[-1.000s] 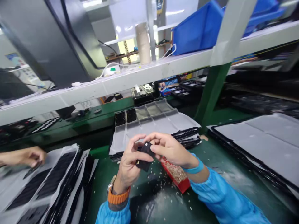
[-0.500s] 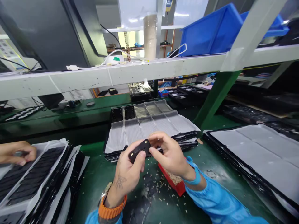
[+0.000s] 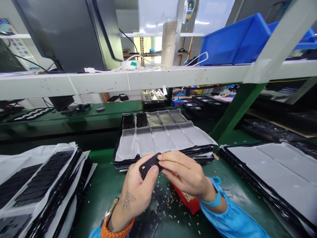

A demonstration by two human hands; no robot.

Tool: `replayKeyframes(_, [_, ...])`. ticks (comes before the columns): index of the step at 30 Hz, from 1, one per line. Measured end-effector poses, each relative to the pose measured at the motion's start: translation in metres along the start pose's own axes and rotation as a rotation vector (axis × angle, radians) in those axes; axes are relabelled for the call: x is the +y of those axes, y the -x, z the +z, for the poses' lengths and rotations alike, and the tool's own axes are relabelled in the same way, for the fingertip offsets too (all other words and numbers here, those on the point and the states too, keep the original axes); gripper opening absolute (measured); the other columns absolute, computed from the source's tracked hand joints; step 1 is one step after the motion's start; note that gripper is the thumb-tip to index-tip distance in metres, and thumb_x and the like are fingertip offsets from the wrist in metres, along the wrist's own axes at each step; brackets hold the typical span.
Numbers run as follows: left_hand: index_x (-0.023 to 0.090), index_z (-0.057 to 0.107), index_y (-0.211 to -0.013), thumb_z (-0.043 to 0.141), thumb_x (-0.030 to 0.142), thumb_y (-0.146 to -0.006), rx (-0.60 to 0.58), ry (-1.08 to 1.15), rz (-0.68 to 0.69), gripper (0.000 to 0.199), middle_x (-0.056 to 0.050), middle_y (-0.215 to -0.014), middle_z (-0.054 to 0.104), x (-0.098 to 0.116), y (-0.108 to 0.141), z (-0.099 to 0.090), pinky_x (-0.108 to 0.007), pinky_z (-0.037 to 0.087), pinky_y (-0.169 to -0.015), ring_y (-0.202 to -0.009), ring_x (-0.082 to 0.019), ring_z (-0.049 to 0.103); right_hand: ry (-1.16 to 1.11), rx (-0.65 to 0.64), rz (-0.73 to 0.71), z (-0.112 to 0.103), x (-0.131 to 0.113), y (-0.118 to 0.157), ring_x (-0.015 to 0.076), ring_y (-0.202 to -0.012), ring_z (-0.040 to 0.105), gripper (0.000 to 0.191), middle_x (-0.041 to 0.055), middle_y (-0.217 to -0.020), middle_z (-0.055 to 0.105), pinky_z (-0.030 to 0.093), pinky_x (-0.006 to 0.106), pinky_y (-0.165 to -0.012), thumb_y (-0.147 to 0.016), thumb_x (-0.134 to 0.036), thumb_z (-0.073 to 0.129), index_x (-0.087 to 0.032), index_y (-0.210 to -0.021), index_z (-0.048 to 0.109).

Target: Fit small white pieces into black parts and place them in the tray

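Observation:
My left hand (image 3: 138,190) grips a small black plastic piece (image 3: 146,168), thumb on its face and fingers behind. One small pale-gold square shows near the piece's left end. At the other end my right hand (image 3: 185,172) has its fingers pinched together over the corner, covering it; whether a tiny part is between those fingertips I cannot tell. Beneath the right hand is a red box (image 3: 192,205) holding many small beige bits. Similar bits lie scattered over the green tabletop (image 3: 104,195). Behind both hands stands a stack of black trays with white liners (image 3: 158,138).
On the left is a tray stack (image 3: 47,185) with rows of thin black parts. Another lined tray stack (image 3: 272,172) lies on the right. A white shelf beam (image 3: 153,79) crosses above, bearing a blue bin (image 3: 235,43). A green post (image 3: 230,112) rises at right.
My right fingers have closed over the piece's right end, hiding the gold square that showed there. Another person's hand at the left tray stack has gone from view. The view has shifted slightly.

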State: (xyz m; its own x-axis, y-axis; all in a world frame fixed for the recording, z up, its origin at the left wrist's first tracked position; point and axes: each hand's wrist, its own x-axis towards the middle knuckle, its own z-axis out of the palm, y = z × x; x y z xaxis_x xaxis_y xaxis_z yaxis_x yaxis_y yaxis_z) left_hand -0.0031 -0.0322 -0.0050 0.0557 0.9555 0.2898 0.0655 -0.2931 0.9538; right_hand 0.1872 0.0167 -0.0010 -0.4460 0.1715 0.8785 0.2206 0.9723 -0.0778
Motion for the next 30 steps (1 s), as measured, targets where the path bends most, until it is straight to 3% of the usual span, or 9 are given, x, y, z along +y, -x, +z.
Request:
replayKeyframes(10, [0.021,0.077,-0.121,0.065,0.038,-0.094,-0.016,-0.062,0.033,0.034,0.003,-0.046,0.052,0.004,0.003,0.0,-0.029,0.05,-0.055,-0.053,-0.02,0.059,-0.009,-0.029,-0.057,-0.006,0.003,-0.003,0.0214,-0.095,0.073,0.013,0.0124,-0.1,0.076,0.066,0.037,-0.085,-0.099,-0.015,0.063,-0.015,-0.111,0.068])
replayKeyframes(17, [0.017,0.073,-0.124,0.057,0.036,-0.099,-0.031,-0.163,0.08,0.036,0.004,-0.048,0.052,0.008,0.005,0.005,-0.027,0.045,-0.052,-0.045,-0.015,0.048,-0.019,-0.012,-0.078,-0.008,0.0,-0.004,0.0188,-0.084,0.072,0.011,0.0085,-0.089,0.075,0.066,0.033,-0.076,-0.094,-0.007,0.065,-0.015,-0.1,0.069])
replayKeyframes(20, [0.015,0.072,-0.123,0.053,0.037,-0.101,-0.037,-0.203,0.063,0.036,0.005,-0.049,0.051,0.01,0.003,0.006,-0.026,0.042,-0.052,-0.045,-0.014,0.046,-0.026,0.057,-0.074,-0.008,-0.001,-0.003,0.0192,-0.083,0.072,0.015,0.0079,-0.088,0.074,0.065,0.034,-0.074,-0.091,-0.005,0.065,-0.016,-0.1,0.067])
replayKeyframes(24, [0.015,0.072,-0.12,0.055,0.041,-0.1,0.003,-0.182,0.009,0.037,0.006,-0.049,0.05,0.006,-0.004,0.002,-0.025,0.041,-0.052,-0.046,-0.013,0.045,0.03,0.222,0.15,-0.013,0.005,-0.002,0.0182,-0.078,0.066,0.02,0.0029,-0.08,0.066,0.058,0.034,-0.071,-0.089,-0.001,0.064,-0.02,-0.094,0.063])
replayKeyframes(27, [0.015,0.073,-0.117,0.058,0.042,-0.098,0.038,-0.182,-0.013,0.036,0.007,-0.048,0.048,0.001,-0.01,-0.001,-0.026,0.042,-0.055,-0.045,-0.013,0.043,0.146,0.134,0.359,-0.023,0.014,-0.001,0.0168,-0.078,0.063,0.018,0.003,-0.082,0.062,0.053,0.032,-0.071,-0.091,-0.002,0.058,-0.019,-0.088,0.063])
replayKeyframes(30, [0.015,0.072,-0.115,0.059,0.042,-0.097,0.032,-0.182,-0.021,0.034,0.008,-0.047,0.048,-0.002,-0.014,0.0,-0.027,0.045,-0.058,-0.045,-0.013,0.044,0.133,0.026,0.409,-0.036,0.019,0.0,0.0149,-0.08,0.063,0.022,0.0032,-0.087,0.062,0.052,0.029,-0.072,-0.092,-0.001,0.053,-0.018,-0.088,0.066])
